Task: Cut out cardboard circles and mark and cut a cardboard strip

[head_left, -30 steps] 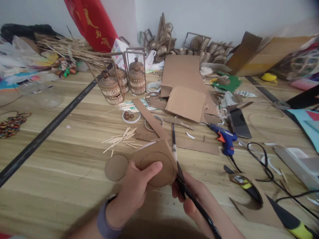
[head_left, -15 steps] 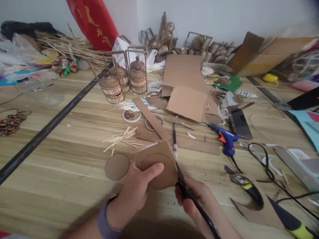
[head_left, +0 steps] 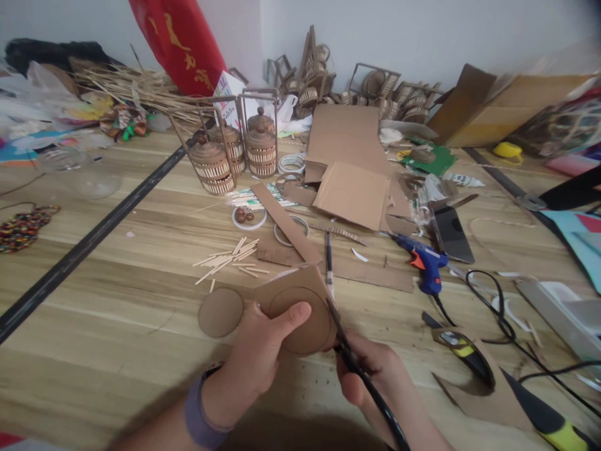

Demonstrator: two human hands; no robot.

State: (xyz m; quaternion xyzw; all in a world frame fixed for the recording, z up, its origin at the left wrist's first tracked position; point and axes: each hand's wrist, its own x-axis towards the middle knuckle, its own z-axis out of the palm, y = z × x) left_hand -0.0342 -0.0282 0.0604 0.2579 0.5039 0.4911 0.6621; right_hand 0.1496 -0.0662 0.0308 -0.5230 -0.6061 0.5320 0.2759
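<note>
My left hand grips a piece of brown cardboard, thumb on top and the other fingers underneath. A circle is drawn on the cardboard, and its lower edge looks rounded. In my right hand is a pair of black-handled scissors, with the blades at the cardboard's right edge, near the drawn line. Left of my left hand a cut cardboard disc lies flat on the wooden table. Cardboard offcuts with a curved cut-out rest to the right of my right hand.
Thin wooden sticks, a cardboard strip and a pen lie ahead. On the right are a blue glue gun with its cord, a utility knife and a phone. Small lantern-like models stand at the back left.
The scissor blades have shifted slightly along the cardboard's right edge, and their tip now lies over the cardboard. Both hands stay nearly in place.
</note>
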